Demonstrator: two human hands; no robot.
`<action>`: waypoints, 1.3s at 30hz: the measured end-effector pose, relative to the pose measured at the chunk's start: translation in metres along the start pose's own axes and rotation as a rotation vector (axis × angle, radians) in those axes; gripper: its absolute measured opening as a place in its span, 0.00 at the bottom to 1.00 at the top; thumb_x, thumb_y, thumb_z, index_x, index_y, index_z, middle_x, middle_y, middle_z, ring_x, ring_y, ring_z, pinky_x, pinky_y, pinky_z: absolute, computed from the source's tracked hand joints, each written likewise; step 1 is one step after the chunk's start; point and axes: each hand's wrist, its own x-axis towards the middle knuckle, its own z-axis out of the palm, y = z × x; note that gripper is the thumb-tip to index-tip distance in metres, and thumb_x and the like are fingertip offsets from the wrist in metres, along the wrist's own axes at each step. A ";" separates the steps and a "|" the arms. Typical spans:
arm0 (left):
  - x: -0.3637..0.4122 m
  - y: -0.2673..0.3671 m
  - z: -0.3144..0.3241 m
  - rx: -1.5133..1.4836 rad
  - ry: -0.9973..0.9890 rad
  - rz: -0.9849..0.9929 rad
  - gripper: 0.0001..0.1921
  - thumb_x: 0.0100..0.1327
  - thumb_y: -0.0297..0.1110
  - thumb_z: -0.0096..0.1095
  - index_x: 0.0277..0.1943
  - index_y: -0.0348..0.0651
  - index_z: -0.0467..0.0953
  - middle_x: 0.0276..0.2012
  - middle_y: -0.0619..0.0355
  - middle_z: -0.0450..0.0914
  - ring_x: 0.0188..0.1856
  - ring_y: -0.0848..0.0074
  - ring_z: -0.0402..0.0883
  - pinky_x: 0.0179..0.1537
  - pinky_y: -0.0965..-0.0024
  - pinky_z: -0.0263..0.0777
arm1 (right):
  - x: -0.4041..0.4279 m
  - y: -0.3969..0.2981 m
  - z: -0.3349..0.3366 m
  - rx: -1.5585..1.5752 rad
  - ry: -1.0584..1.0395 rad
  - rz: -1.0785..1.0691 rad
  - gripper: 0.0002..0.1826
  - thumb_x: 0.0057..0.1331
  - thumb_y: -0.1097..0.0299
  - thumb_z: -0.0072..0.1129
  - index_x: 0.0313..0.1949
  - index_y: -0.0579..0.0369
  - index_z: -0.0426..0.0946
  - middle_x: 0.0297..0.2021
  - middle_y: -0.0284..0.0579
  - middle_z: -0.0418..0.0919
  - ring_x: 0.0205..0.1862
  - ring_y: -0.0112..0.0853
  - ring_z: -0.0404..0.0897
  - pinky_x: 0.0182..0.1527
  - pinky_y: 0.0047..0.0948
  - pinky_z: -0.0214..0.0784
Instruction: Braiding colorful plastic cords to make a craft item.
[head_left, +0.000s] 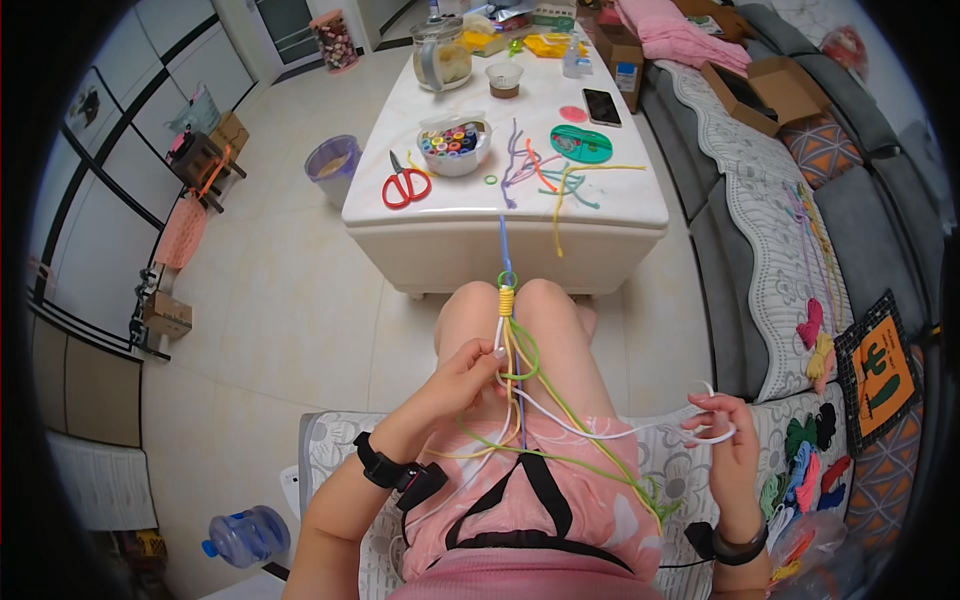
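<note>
Several cords hang from a yellow wrapped section (507, 301) above my lap, below a light-green ring (507, 279). A blue cord (505, 244) runs from the ring up to the table edge. My left hand (476, 369) pinches the white cord just below the wrap, beside a green cord loop (534, 352). Out to the right, my right hand (721, 427) holds the white cord (585, 431), which curls around its fingers and stretches back to the bundle. Yellow and green cords (592, 442) trail over my right thigh, with frayed green ends by the hip.
Red-handled scissors (406, 184), a tub of thread spools (454, 146), cord scraps (540, 169), a green case (581, 143) and a phone (601, 107) lie on the white table (450, 206). Cord bundles (806, 480) rest on the sofa at right. A water bottle (249, 535) stands left.
</note>
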 end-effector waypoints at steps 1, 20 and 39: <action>0.001 0.000 0.002 -0.011 0.037 0.024 0.14 0.67 0.42 0.46 0.48 0.43 0.70 0.30 0.66 0.76 0.27 0.91 0.70 0.20 0.85 0.56 | 0.002 0.005 0.007 0.000 -0.024 -0.059 0.10 0.65 0.68 0.48 0.44 0.56 0.67 0.38 0.44 0.74 0.35 0.22 0.73 0.36 0.20 0.67; 0.011 -0.006 0.021 0.069 0.031 0.043 0.15 0.66 0.39 0.51 0.45 0.36 0.74 0.32 0.61 0.80 0.33 0.86 0.76 0.31 0.85 0.66 | 0.064 0.051 0.113 -0.381 -0.418 -0.587 0.13 0.57 0.75 0.49 0.44 0.56 0.70 0.48 0.48 0.72 0.48 0.45 0.72 0.49 0.38 0.63; 0.003 0.013 0.030 -0.133 -0.025 0.006 0.09 0.63 0.34 0.56 0.42 0.41 0.75 0.23 0.69 0.70 0.19 0.89 0.61 0.20 0.86 0.53 | 0.067 0.051 0.111 -0.104 -0.428 -0.420 0.10 0.62 0.76 0.45 0.43 0.59 0.68 0.43 0.53 0.73 0.47 0.46 0.72 0.50 0.35 0.63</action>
